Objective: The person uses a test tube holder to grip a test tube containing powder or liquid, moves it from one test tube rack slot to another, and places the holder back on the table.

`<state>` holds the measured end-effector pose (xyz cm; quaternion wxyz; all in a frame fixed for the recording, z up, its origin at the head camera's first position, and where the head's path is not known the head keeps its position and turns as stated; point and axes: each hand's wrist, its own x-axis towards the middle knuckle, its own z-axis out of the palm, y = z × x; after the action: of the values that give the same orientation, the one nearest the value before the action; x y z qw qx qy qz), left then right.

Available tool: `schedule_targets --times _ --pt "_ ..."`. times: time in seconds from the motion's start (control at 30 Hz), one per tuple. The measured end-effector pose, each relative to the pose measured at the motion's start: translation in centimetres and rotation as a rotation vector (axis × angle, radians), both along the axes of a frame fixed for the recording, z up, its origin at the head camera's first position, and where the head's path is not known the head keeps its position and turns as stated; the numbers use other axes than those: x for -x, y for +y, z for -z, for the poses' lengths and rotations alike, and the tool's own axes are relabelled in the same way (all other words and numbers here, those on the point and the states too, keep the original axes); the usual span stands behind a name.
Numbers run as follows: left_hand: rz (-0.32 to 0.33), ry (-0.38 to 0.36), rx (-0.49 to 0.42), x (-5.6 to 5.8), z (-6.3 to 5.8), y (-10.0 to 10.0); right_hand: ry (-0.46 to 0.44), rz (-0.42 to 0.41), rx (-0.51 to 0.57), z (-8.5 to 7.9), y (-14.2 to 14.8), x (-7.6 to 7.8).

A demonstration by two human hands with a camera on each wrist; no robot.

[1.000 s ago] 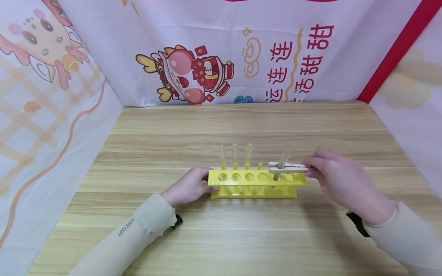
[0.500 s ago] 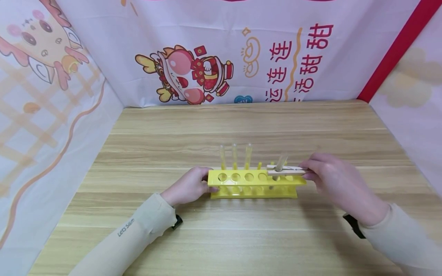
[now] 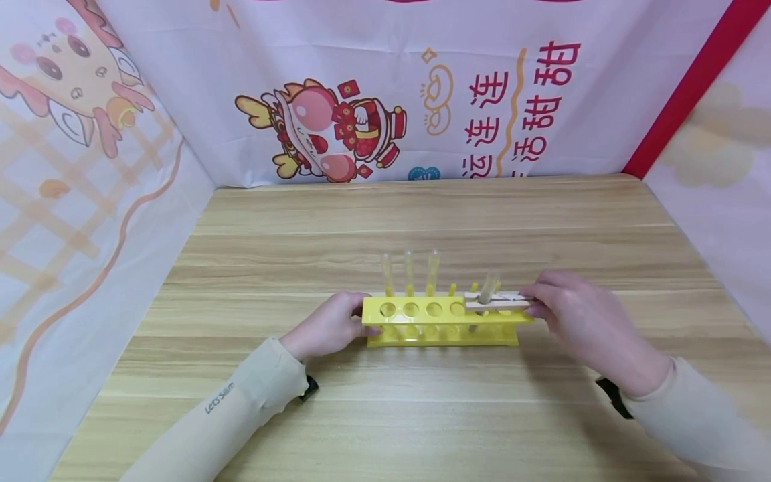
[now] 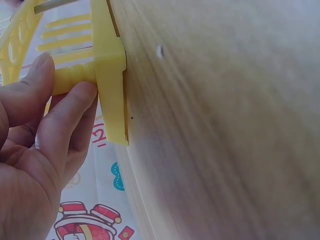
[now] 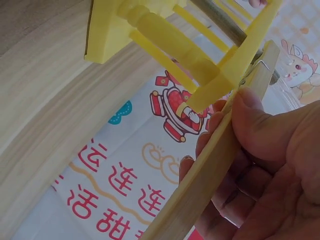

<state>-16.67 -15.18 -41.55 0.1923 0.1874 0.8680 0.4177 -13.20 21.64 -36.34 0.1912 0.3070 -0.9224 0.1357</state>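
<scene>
Wooden clamp (image 5: 202, 185) in curled right grip (image 3: 587, 325)

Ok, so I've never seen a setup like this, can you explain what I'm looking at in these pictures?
There's no machine here: these are a person's two bare hands. The wide picture comes from a camera on the head, looking down; the other two come from cameras on each wrist, close to the fingers.

On the wooden table stands a yellow rack with a row of holes. The left hand holds its left end. The right hand holds a wooden clamp, which grips a glass-like tube that passes down through the rack's top plate. Three clear tubes stand along the back.
</scene>
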Motion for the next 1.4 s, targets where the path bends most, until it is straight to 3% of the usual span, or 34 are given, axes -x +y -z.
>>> schedule_targets --times 1.4 --pt "0.008 0.043 0.014 -0.06 0.04 0.04 0.012 0.042 -0.019 -0.08 -0.42 -0.59"
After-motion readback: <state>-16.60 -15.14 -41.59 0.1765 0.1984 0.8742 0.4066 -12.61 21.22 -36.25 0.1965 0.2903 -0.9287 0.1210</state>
